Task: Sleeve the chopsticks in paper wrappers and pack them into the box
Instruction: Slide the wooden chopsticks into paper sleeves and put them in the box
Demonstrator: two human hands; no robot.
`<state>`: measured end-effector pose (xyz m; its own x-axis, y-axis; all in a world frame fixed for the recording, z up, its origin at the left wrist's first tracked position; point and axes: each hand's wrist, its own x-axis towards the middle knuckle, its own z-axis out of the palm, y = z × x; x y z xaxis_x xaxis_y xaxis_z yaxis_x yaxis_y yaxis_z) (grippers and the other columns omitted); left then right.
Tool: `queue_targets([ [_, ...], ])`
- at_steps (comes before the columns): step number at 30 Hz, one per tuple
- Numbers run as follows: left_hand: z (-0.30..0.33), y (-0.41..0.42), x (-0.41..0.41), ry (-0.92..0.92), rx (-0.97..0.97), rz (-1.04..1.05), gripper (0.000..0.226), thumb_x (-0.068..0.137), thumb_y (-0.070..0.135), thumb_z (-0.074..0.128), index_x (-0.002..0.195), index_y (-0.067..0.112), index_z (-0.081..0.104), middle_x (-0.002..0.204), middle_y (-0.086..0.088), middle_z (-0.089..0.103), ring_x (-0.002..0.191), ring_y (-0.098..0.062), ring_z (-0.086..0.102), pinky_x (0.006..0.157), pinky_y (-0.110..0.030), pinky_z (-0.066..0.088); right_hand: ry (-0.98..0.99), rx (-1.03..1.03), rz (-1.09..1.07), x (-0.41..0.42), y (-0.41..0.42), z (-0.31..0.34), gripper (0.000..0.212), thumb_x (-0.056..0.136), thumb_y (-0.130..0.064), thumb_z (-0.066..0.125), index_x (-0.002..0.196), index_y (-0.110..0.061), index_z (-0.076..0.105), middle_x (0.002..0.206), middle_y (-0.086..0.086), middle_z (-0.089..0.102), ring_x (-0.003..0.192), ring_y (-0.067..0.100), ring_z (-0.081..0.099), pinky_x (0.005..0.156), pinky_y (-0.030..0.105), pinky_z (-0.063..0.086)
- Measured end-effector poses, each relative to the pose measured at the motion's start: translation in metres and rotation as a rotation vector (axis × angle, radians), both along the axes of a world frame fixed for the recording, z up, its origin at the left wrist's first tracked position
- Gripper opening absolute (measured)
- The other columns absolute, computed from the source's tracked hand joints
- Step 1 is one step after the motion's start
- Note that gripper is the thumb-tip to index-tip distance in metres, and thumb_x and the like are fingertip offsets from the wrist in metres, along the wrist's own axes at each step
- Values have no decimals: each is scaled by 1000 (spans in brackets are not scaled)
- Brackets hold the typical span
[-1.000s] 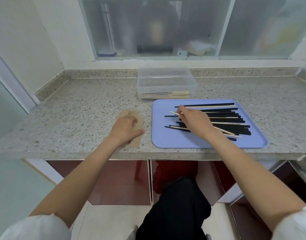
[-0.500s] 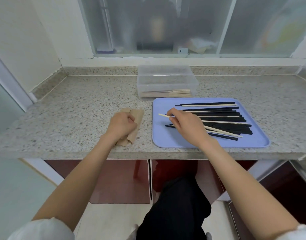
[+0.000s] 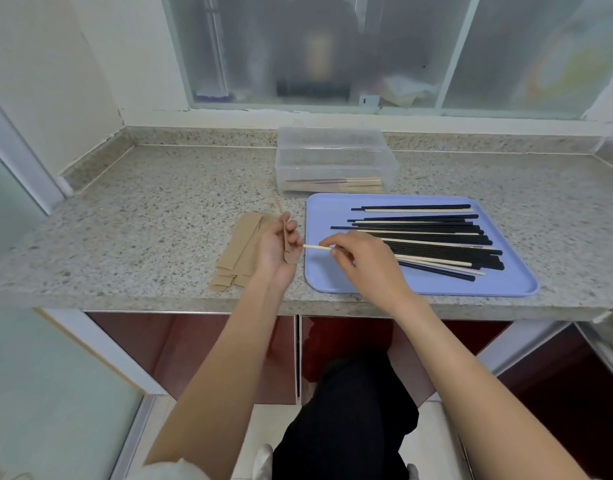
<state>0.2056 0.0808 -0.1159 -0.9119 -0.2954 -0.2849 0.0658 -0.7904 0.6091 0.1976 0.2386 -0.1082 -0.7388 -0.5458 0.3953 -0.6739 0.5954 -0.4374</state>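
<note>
Lifted off the bench, left hand (image 3: 276, 249) now holds a wrapper (image 3: 288, 242); right hand (image 3: 362, 259) pinches a chopstick (image 3: 317, 247) whose tip may miss the narrow mouth.

Desk (image 3: 159, 216): speckled granite-like stone, polished, slight sheen. Tray (image 3: 505, 282): lavender-blue plastic, smooth, matt to satin. Box (image 3: 332, 157): clear plastic, smooth, faintly cloudy. Loose chopsticks (image 3: 436, 237) on the tray: some black with a smooth, low-gloss finish, others pale bare wood, matt. Wrappers (image 3: 239, 247): brown kraft paper, matt, flat. Cabinet fronts (image 3: 194, 348) under the desk: dark red, glossy and reflective. Window panes (image 3: 298, 46): frosted glass in pale metal-looking frames.
</note>
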Motion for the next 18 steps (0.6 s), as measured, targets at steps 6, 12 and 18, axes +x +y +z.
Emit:
queue_targets([
  [6,7,16,-5,92,-38,-57,46,95,56,37,100,13,55,53,7,41,41,-7,31,41,-18,31,25,-7,-17,10,1,5,20,92,-16,56,108,-20,67,89,-2,66,84,17,59,69,33,46],
  [12,11,26,-6,169,-107,48,40,100,46,32,102,14,56,53,9,40,43,-6,30,44,-18,31,101,25,-51,14,-2,5,15,89,-13,57,100,-18,66,87,1,67,84,23,60,66,37,48],
  [18,12,32,-7,215,-111,118,47,101,48,26,104,14,58,57,7,44,47,-8,34,52,-21,32,-31,-101,-50,17,-5,6,14,92,-18,56,103,-17,65,86,-3,70,79,21,63,70,37,49],
])
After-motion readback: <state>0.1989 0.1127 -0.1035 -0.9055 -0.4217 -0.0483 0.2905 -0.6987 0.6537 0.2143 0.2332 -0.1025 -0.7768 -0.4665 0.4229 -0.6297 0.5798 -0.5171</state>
